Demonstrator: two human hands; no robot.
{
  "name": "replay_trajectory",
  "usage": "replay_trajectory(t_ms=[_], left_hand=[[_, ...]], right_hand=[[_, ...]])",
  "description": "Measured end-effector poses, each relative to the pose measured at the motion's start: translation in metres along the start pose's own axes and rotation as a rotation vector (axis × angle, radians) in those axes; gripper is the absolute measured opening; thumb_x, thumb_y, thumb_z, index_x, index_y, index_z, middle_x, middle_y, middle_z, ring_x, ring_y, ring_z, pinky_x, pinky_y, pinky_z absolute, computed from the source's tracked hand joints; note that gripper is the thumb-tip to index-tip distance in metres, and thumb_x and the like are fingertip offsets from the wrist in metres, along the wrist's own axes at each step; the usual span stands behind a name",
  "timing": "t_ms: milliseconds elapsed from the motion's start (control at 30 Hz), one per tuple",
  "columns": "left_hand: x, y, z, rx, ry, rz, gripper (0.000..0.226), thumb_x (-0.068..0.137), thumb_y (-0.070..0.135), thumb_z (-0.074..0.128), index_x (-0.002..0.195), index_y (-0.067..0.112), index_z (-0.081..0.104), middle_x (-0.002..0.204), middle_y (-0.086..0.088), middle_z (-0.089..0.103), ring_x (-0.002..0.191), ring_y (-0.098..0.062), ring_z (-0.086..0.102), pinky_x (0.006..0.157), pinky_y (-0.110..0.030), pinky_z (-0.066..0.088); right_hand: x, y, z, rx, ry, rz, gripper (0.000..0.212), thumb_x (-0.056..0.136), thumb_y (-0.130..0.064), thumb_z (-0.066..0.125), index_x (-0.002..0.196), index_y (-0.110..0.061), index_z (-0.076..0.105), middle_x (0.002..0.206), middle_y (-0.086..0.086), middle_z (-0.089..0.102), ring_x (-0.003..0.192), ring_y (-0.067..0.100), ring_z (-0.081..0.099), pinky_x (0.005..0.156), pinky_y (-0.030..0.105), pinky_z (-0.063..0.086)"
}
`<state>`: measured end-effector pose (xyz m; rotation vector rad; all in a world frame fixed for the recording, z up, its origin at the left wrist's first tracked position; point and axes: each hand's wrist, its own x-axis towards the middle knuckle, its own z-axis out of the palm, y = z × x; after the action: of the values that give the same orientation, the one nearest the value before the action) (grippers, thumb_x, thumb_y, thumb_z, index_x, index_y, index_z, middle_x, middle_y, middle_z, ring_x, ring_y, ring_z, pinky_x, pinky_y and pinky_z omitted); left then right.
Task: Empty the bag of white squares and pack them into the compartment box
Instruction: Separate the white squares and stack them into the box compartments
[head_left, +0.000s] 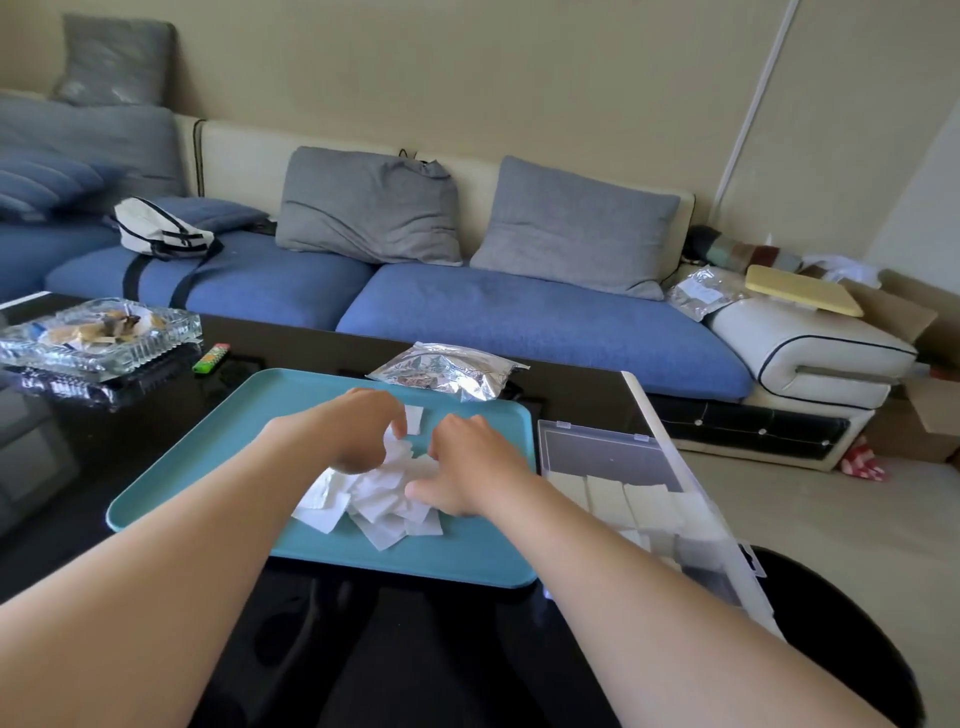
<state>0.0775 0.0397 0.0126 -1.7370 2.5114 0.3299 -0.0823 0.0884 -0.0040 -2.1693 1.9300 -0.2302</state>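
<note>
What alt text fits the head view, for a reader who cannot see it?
The left hand and right hand pick at a pile of white squares on a teal tray. A clear compartment box, partly filled, sits to its right; a foil bag lies behind.

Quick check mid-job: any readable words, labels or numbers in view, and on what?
None can be read.
Label on the foil pouch on the sofa arm: too blurred.
Print on the green lighter: too small.
Print on the foil bag behind the tray: none legible.
</note>
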Motion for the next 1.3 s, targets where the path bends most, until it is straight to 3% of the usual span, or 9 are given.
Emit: replay_trajectory(t_ms=[133,233,400,467,567,700,833,1067,1300], left_hand=[[0.007,-0.01,0.005,-0.034,-0.01,-0.001,0.046,0.092,0.013,0.07,0.132,0.033,0.062,0.139,0.006,0.051,0.134,-0.02,0.044,0.106,-0.035,0.045],[0.011,-0.012,0.005,-0.052,0.017,0.001,0.043,0.086,0.017,0.08,0.121,0.036,0.064,0.129,0.006,0.055,0.121,-0.019,0.05,0.101,-0.037,0.049],[0.013,-0.01,0.004,-0.022,0.051,-0.013,0.045,0.077,0.024,0.089,0.109,0.038,0.06,0.121,0.003,0.057,0.114,-0.022,0.055,0.095,-0.039,0.053],[0.013,-0.011,0.002,-0.047,0.073,-0.014,0.041,0.076,0.029,0.09,0.097,0.041,0.057,0.118,0.003,0.057,0.11,-0.024,0.059,0.094,-0.042,0.055],[0.01,-0.013,-0.001,-0.123,0.11,-0.008,0.026,0.079,0.039,0.083,0.08,0.044,0.058,0.112,0.004,0.059,0.101,-0.024,0.064,0.089,-0.043,0.057],[0.008,-0.007,-0.008,-0.257,0.189,0.054,0.006,0.091,0.038,0.072,0.096,0.037,0.071,0.102,0.009,0.057,0.098,-0.019,0.061,0.082,-0.034,0.051],[0.007,0.005,-0.014,-0.445,0.315,0.075,0.011,0.094,0.036,0.073,0.102,0.031,0.077,0.105,-0.004,0.068,0.099,-0.023,0.063,0.086,-0.037,0.053],[0.001,0.033,-0.012,-0.931,0.322,0.069,0.008,0.099,0.024,0.07,0.102,0.017,0.074,0.111,-0.013,0.06,0.092,-0.03,0.069,0.061,-0.038,0.064],[0.0,0.052,-0.005,-1.232,0.191,0.031,0.015,0.103,0.018,0.065,0.109,0.006,0.073,0.11,-0.022,0.071,0.088,-0.033,0.078,0.069,-0.042,0.066]], right_hand=[[0.007,-0.004,0.007,-0.027,-0.05,0.026,0.048,0.074,-0.028,0.08,0.067,-0.021,0.033,0.075,-0.001,0.04,0.068,0.024,0.043,0.05,0.03,0.024],[0.012,-0.004,0.008,-0.015,-0.073,0.057,0.054,0.071,-0.029,0.087,0.067,-0.02,0.033,0.074,0.0,0.038,0.079,0.028,0.047,0.05,0.032,0.024],[0.017,-0.002,-0.005,0.105,-0.094,0.107,0.028,0.07,-0.018,0.086,0.093,-0.008,0.075,0.082,0.01,0.075,0.076,0.024,0.069,0.057,0.028,0.049],[0.017,0.003,-0.011,0.149,-0.103,0.132,0.009,0.075,-0.01,0.074,0.081,-0.006,0.078,0.073,0.012,0.078,0.061,0.021,0.065,0.058,0.027,0.053],[0.015,0.012,-0.022,0.267,-0.086,0.177,0.018,0.084,-0.015,0.063,0.074,-0.004,0.073,0.066,0.009,0.076,0.054,0.02,0.064,0.061,0.026,0.057],[0.012,0.029,-0.03,0.397,-0.015,0.174,0.022,0.092,-0.021,0.059,0.076,-0.007,0.064,0.069,0.009,0.069,0.059,0.027,0.073,0.062,0.025,0.054],[0.01,0.041,-0.036,0.598,0.046,0.097,0.021,0.094,-0.009,0.057,0.09,-0.013,0.078,0.081,0.011,0.079,0.081,0.032,0.078,0.085,0.047,0.065],[0.006,0.044,-0.048,0.754,0.163,0.122,0.027,0.087,-0.018,0.054,0.071,-0.02,0.076,0.089,0.012,0.069,0.077,0.038,0.074,0.056,0.035,0.057],[-0.001,0.059,-0.047,0.754,0.226,-0.015,0.015,0.096,-0.012,0.062,0.099,-0.021,0.073,0.082,0.007,0.078,0.064,0.015,0.069,0.055,0.033,0.055]])
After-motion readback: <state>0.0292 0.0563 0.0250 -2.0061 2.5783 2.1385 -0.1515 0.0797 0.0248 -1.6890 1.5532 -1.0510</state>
